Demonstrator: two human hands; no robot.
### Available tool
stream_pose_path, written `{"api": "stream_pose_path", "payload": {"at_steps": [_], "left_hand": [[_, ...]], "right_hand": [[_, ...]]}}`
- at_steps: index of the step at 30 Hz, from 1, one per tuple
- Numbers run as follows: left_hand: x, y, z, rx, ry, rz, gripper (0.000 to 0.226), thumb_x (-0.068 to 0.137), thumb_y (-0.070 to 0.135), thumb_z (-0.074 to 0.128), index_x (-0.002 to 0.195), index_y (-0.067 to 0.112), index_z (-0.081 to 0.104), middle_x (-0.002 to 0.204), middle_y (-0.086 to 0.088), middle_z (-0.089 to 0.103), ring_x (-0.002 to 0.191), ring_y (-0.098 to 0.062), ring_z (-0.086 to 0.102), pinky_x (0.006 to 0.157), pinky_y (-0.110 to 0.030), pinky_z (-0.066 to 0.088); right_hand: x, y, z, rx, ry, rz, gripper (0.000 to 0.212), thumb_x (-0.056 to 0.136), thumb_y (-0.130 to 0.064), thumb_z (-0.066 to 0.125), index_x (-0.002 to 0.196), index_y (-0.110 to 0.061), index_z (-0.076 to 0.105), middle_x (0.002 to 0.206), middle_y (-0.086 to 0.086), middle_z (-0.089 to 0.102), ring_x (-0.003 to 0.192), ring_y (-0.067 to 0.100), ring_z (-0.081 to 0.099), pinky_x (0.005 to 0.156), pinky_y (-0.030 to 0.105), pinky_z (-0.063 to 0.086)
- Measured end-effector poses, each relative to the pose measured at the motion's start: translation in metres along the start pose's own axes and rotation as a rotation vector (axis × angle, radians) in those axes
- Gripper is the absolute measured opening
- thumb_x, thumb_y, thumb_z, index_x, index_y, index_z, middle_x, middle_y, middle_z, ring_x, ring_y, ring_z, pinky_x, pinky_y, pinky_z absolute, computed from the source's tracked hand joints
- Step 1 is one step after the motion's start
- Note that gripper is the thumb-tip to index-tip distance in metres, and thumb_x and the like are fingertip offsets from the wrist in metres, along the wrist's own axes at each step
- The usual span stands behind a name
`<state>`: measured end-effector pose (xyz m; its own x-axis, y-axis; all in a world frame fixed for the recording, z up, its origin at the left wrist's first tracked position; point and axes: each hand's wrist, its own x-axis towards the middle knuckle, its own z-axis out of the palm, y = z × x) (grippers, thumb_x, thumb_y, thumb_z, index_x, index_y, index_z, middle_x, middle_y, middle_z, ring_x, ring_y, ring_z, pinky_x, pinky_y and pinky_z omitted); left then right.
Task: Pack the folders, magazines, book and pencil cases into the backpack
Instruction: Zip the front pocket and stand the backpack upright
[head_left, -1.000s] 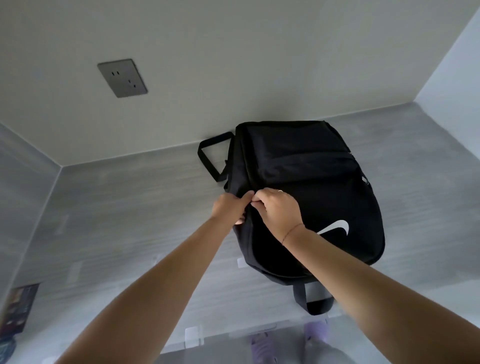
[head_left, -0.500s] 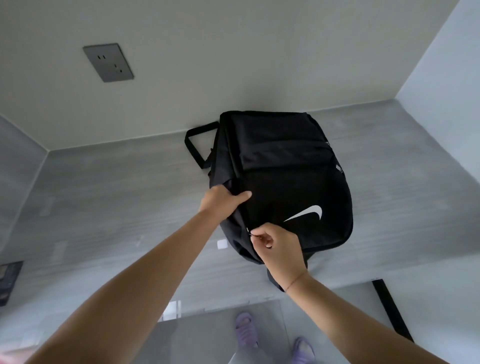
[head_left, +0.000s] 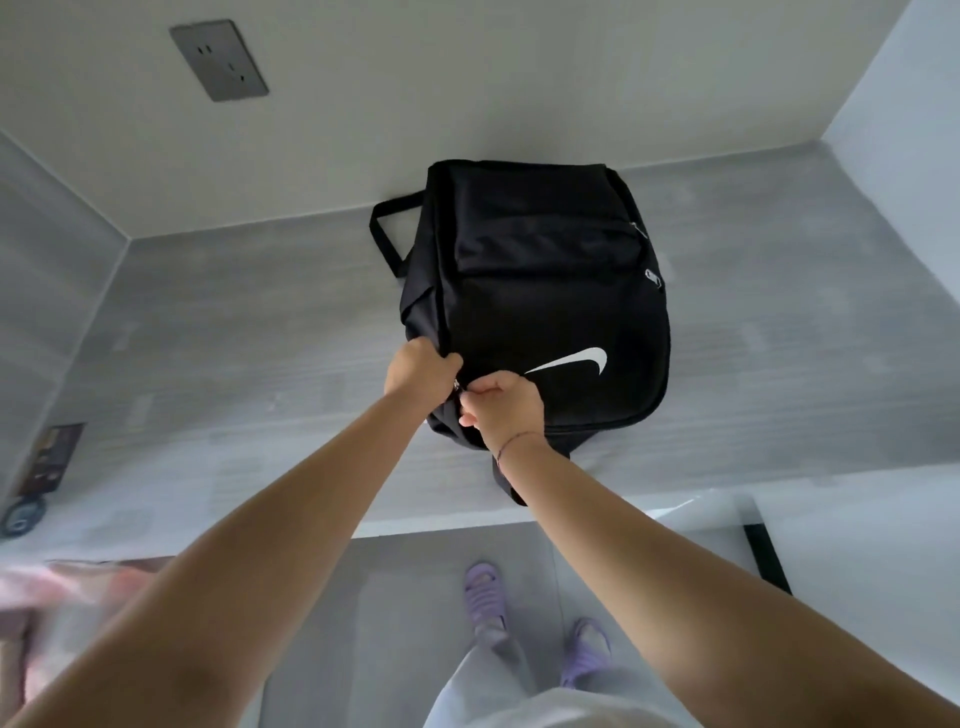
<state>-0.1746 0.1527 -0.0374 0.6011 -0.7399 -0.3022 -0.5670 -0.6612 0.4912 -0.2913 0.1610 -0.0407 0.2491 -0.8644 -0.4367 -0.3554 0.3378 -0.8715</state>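
A black backpack (head_left: 550, 291) with a white swoosh lies flat on the grey table (head_left: 249, 332), its top handle toward the wall. My left hand (head_left: 418, 370) grips the fabric at the bag's near left edge. My right hand (head_left: 501, 410) pinches a small metal zipper pull on that same edge, just beside the left hand. The bag's flap lies flat, so nothing inside shows. No folders, magazines, book or pencil cases are visible.
A dark card or booklet (head_left: 49, 457) and a round object (head_left: 22, 517) lie at the table's far left edge. A wall socket (head_left: 219, 60) sits on the back wall. Pink cloth (head_left: 47, 597) lies at the lower left. Purple slippers (head_left: 483, 592) stand on the floor below.
My right hand has moved up along the bag's left edge with the zipper pull, back beside the left hand. The view has tilted down, showing more floor.
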Motion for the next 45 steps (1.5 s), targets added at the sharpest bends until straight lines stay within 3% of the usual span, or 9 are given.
{"api": "stream_pose_path", "payload": {"at_steps": [6, 9, 13, 16, 18, 21, 28, 36, 45], "left_hand": [[-0.001, 0.002, -0.013, -0.079, 0.135, -0.017, 0.023, 0.088, 0.019, 0.046, 0.088, -0.003, 0.052, 0.082, -0.022, 0.062, 0.076, -0.039, 0.062, 0.064, -0.039, 0.052], [0.001, -0.002, -0.023, -0.074, 0.191, -0.038, 0.024, 0.089, 0.019, 0.045, 0.087, -0.004, 0.053, 0.09, -0.026, 0.065, 0.081, -0.04, 0.064, 0.066, -0.038, 0.048], [-0.012, 0.004, -0.011, 0.038, 0.285, -0.062, 0.022, 0.091, 0.017, 0.049, 0.103, -0.002, 0.051, 0.103, -0.02, 0.06, 0.094, -0.037, 0.056, 0.069, -0.038, 0.039], [-0.034, 0.017, 0.009, 0.247, 0.473, 0.319, 0.03, 0.087, 0.023, 0.06, 0.112, 0.011, 0.051, 0.115, -0.011, 0.054, 0.11, -0.031, 0.048, 0.091, -0.041, 0.036], [-0.05, 0.026, 0.029, 0.352, 0.242, 0.753, 0.038, 0.083, 0.039, 0.064, 0.111, 0.015, 0.056, 0.114, -0.006, 0.054, 0.11, -0.026, 0.048, 0.097, -0.037, 0.032], [-0.067, 0.029, 0.066, 0.708, -0.114, 0.953, 0.05, 0.081, 0.053, 0.058, 0.118, 0.02, 0.053, 0.118, 0.001, 0.051, 0.115, -0.02, 0.045, 0.103, -0.032, 0.027], [-0.069, 0.036, 0.081, 0.417, 0.064, 0.97, 0.019, 0.069, 0.013, 0.079, 0.081, 0.004, 0.067, 0.076, -0.011, 0.065, 0.071, -0.03, 0.063, 0.067, -0.037, 0.054], [-0.07, 0.036, 0.067, 0.163, 0.075, 0.826, 0.01, 0.079, 0.013, 0.071, 0.077, 0.007, 0.063, 0.076, -0.004, 0.062, 0.075, -0.02, 0.058, 0.069, -0.024, 0.044], [-0.064, 0.126, 0.112, 0.412, 0.086, 0.808, 0.037, 0.086, 0.04, 0.06, 0.104, 0.01, 0.049, 0.101, -0.007, 0.058, 0.093, -0.025, 0.055, 0.079, -0.036, 0.044]], "right_hand": [[-0.016, 0.013, -0.025, -0.176, -0.073, -0.13, 0.019, 0.085, -0.011, 0.054, 0.088, -0.016, 0.073, 0.082, 0.004, 0.073, 0.075, 0.021, 0.07, 0.074, 0.03, 0.058], [-0.024, 0.042, -0.062, -0.368, -0.036, -0.213, 0.026, 0.079, -0.007, 0.05, 0.059, -0.018, 0.06, 0.059, 0.0, 0.062, 0.074, 0.027, 0.068, 0.068, 0.03, 0.052], [-0.013, 0.076, -0.117, -0.456, 0.13, -0.225, 0.014, 0.083, -0.007, 0.056, 0.075, -0.008, 0.068, 0.079, 0.005, 0.071, 0.075, 0.023, 0.062, 0.067, 0.027, 0.046], [-0.009, 0.087, -0.13, -0.395, 0.119, -0.26, 0.01, 0.084, -0.012, 0.06, 0.078, -0.014, 0.068, 0.075, -0.003, 0.068, 0.07, 0.012, 0.059, 0.061, 0.014, 0.042], [-0.007, 0.089, -0.13, -0.357, 0.099, -0.276, 0.009, 0.085, -0.015, 0.061, 0.08, -0.017, 0.068, 0.073, -0.007, 0.066, 0.068, 0.008, 0.059, 0.059, 0.006, 0.041], [-0.002, 0.091, -0.129, -0.285, 0.055, -0.234, 0.009, 0.085, -0.017, 0.063, 0.088, -0.015, 0.071, 0.081, -0.001, 0.071, 0.071, 0.012, 0.064, 0.07, 0.021, 0.053], [0.009, 0.091, -0.137, -0.336, 0.02, -0.256, 0.009, 0.085, -0.024, 0.062, 0.085, -0.021, 0.071, 0.08, -0.01, 0.068, 0.076, 0.007, 0.061, 0.068, 0.019, 0.049], [0.041, 0.086, -0.208, -0.419, 0.303, -0.336, 0.01, 0.084, -0.017, 0.063, 0.082, -0.011, 0.069, 0.084, 0.004, 0.071, 0.082, 0.022, 0.064, 0.084, 0.042, 0.049], [0.047, 0.069, -0.217, -0.304, 0.244, -0.435, 0.006, 0.086, -0.019, 0.06, 0.083, -0.016, 0.065, 0.078, -0.004, 0.067, 0.077, 0.015, 0.062, 0.073, 0.032, 0.051]]}}
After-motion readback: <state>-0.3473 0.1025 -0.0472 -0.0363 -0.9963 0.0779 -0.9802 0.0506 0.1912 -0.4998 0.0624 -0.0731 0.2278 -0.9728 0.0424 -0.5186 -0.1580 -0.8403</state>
